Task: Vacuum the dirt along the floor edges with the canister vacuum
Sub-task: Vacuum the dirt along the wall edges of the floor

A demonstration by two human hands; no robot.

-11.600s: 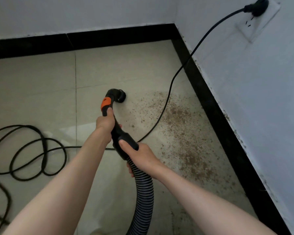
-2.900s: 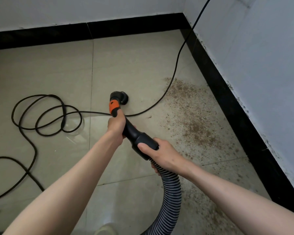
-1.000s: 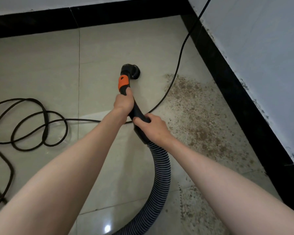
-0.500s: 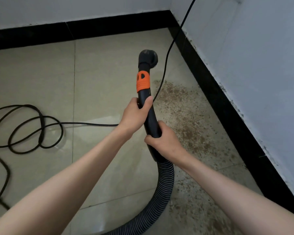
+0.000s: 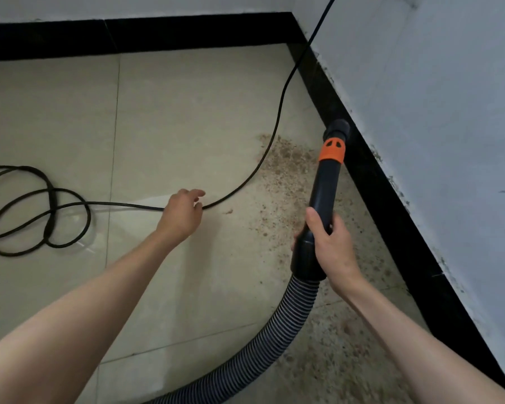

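The vacuum nozzle (image 5: 336, 130) sits against the black skirting (image 5: 391, 205), right hand (image 5: 328, 243) gripping the wand (image 5: 324, 193) while the left hand (image 5: 182, 212) hovers loose-fingered over the power cord (image 5: 274, 132) (likely clearing it), and next comes sweeping through the dirt (image 5: 286, 164).

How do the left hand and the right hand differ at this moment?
The right hand grips the black vacuum wand; the left hand holds nothing. The right hand's fingers are curled; the left hand's are loosely spread above the power cord. Both reach forward over the tiled floor.
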